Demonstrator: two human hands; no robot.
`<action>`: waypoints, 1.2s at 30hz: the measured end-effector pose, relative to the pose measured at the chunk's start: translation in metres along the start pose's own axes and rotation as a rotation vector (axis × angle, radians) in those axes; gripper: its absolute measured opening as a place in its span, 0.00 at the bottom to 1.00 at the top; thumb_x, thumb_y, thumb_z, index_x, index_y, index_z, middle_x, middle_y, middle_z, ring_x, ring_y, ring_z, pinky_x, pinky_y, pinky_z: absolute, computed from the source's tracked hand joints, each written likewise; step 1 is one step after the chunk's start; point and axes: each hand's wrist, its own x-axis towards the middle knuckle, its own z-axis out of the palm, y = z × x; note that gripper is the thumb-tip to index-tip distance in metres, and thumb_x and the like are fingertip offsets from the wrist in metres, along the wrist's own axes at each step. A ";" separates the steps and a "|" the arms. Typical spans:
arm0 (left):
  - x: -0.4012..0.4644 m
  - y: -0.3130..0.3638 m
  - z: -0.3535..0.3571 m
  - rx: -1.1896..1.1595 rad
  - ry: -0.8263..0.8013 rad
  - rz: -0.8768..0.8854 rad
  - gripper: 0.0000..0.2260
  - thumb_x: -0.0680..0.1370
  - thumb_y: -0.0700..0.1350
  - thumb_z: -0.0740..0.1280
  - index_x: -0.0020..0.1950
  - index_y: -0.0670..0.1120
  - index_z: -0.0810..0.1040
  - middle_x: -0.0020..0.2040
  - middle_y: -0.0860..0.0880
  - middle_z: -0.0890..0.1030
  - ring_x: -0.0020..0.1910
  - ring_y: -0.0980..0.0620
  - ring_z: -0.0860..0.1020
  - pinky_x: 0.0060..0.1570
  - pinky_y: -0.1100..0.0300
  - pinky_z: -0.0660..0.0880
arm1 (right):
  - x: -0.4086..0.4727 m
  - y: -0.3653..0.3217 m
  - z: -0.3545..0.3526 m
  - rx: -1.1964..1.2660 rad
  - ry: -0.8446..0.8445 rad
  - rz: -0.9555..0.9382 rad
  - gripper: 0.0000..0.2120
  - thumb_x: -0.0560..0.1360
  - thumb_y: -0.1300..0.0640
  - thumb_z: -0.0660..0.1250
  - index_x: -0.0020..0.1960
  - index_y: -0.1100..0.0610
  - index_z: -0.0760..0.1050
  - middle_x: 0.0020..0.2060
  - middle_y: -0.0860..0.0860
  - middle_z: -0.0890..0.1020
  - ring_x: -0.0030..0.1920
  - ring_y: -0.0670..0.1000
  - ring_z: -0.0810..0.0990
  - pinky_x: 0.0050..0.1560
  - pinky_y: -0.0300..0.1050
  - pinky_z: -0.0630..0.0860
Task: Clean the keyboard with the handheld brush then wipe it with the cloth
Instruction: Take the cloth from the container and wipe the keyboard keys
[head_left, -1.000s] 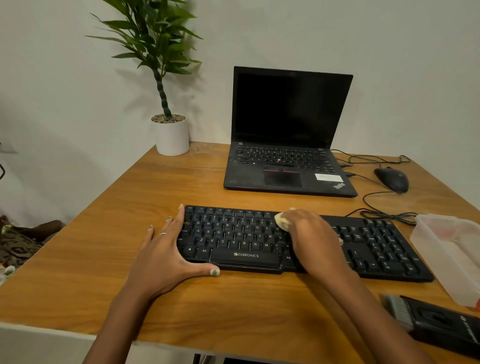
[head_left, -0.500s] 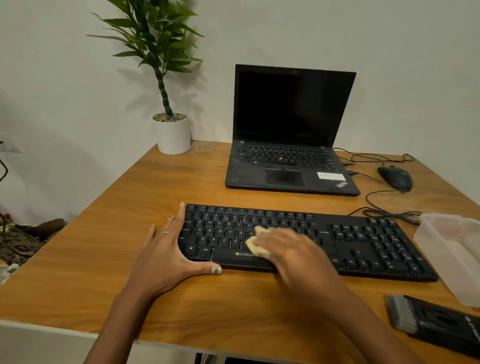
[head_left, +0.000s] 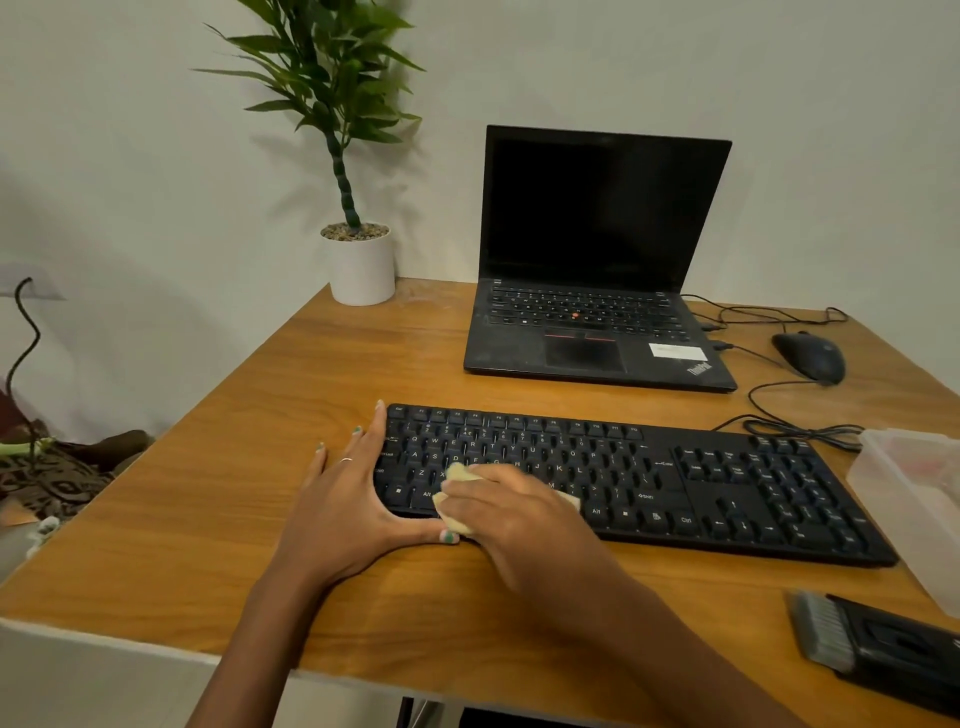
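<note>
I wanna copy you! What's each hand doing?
Left hand: open, flat, bracing the keyboard.
Right hand: closed on the cloth.

The black keyboard (head_left: 649, 478) lies on the wooden desk (head_left: 260, 467). The left hand (head_left: 348, 499) lies flat against its left end, thumb along the front edge. The right hand (head_left: 519, 514) presses a pale yellow cloth (head_left: 457, 475) onto the lower-left keys. The handheld brush (head_left: 883, 644) lies at the desk's near right, beside a translucent container (head_left: 914, 493).
</note>
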 end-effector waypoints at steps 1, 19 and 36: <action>-0.001 0.000 0.000 0.003 -0.004 -0.008 0.65 0.44 0.83 0.55 0.75 0.60 0.33 0.78 0.50 0.53 0.71 0.57 0.45 0.74 0.50 0.46 | 0.002 -0.004 0.002 -0.005 -0.008 -0.026 0.19 0.76 0.63 0.62 0.66 0.54 0.73 0.64 0.49 0.76 0.67 0.53 0.70 0.65 0.50 0.66; 0.002 -0.006 0.004 0.009 0.009 0.021 0.67 0.46 0.84 0.57 0.76 0.57 0.33 0.78 0.50 0.55 0.76 0.54 0.50 0.74 0.54 0.42 | 0.005 0.000 0.001 -0.027 0.085 -0.041 0.19 0.70 0.65 0.70 0.60 0.53 0.78 0.58 0.48 0.81 0.61 0.52 0.77 0.58 0.46 0.73; 0.001 -0.002 0.001 -0.006 0.018 0.010 0.66 0.48 0.82 0.61 0.77 0.57 0.33 0.78 0.50 0.54 0.76 0.54 0.48 0.73 0.55 0.41 | 0.011 0.023 -0.010 -0.014 0.061 0.152 0.20 0.80 0.59 0.60 0.70 0.49 0.67 0.70 0.44 0.69 0.70 0.45 0.66 0.70 0.38 0.55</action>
